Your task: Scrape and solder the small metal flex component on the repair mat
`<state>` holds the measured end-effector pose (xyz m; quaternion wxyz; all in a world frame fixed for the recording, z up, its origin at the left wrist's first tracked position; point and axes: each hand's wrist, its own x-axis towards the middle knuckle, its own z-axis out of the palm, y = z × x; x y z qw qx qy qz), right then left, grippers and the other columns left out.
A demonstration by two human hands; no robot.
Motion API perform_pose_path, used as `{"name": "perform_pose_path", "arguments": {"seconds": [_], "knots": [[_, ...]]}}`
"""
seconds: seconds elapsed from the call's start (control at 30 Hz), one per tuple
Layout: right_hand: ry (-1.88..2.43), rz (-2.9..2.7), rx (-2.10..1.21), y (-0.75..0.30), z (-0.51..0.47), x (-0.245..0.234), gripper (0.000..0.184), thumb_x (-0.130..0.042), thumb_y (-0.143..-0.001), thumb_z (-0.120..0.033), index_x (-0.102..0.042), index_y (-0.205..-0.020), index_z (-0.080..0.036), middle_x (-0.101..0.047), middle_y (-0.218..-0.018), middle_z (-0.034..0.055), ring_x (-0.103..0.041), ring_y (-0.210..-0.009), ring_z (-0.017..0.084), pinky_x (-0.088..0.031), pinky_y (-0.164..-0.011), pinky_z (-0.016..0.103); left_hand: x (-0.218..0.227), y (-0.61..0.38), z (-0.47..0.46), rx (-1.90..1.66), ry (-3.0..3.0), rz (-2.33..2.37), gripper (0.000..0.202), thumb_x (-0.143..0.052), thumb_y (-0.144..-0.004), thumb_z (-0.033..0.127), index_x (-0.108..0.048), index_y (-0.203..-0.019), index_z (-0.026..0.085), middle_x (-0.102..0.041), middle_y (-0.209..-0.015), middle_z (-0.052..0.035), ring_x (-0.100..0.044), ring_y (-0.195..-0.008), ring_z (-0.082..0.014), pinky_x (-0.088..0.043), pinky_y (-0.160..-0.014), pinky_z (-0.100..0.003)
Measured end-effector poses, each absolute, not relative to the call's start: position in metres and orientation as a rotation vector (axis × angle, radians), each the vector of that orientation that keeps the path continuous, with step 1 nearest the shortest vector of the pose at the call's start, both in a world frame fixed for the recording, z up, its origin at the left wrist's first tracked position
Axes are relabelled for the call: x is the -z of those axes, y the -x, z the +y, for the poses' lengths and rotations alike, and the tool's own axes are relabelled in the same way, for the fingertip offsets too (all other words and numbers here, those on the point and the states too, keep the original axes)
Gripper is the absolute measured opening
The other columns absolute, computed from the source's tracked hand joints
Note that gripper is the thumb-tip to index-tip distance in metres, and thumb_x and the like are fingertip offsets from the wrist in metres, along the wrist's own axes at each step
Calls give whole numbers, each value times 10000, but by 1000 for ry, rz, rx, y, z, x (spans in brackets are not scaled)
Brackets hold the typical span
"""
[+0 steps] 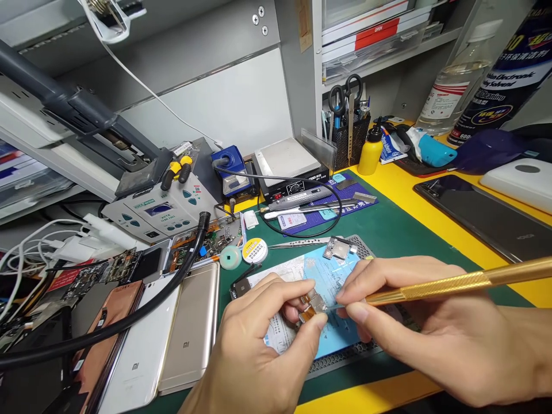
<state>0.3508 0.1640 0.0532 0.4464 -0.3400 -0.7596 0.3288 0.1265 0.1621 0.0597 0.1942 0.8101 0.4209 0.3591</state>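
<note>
My left hand [263, 339] pinches a small phone component, a silvery metal module [318, 302] with an orange flex cable, between thumb and fingers. In my right hand [431, 328] is a craft knife with a gold knurled handle [448, 286], gripped like a pen. Its tip points left and meets or nearly meets the module's right edge; the fingers partly hide it. Both hands are above a blue and white printed sheet [340, 339] lying on a grey perforated plate [364, 246]. Behind the hands sits another small metal-shielded phone part [338, 248].
Tweezers [297, 244] and a round tin [255, 250] lie beyond the sheet. Phone shells [190, 339] and a black hose [172, 287] occupy the left. A soldering station [164, 201], a heating plate [288, 164] and a yellow bottle [371, 152] stand behind. A dark phone [487, 215] rests right.
</note>
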Motion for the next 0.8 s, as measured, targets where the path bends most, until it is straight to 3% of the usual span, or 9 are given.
{"name": "perform_pose_path", "arguments": {"seconds": [0.23, 0.67, 0.8], "knots": [[832, -1934, -520, -348, 154, -50, 252, -686, -854, -40, -668, -1004, -242, -800, -857, 10, -781, -748, 168, -584, -620, 223, -61, -126, 162, -1073, -2353, 1129, 264, -736, -861, 82, -693, -1108, 163, -661, -800, 9, -648, -714, -86, -556, -676, -182], [578, -2089, -356, -352, 160, -52, 420, -667, -802, 32, -667, -1172, -168, -823, -859, 54, -791, -698, 173, -624, -657, 218, -58, -126, 158, -1113, -2359, 1110, 296, -738, -843, 69, -676, -1120, 153, -637, -799, 1, -632, -731, -105, -556, -679, -220], [597, -2102, -305, -354, 158, -46, 359, -655, -836, 6, -667, -1147, -173, -816, -853, 34, -786, -708, 150, -624, -683, 206, -57, -127, 160, -1155, -2370, 1114, 279, -751, -837, 72, -684, -1094, 158, -635, -783, 14, -633, -714, -88, -555, -678, -195]]}}
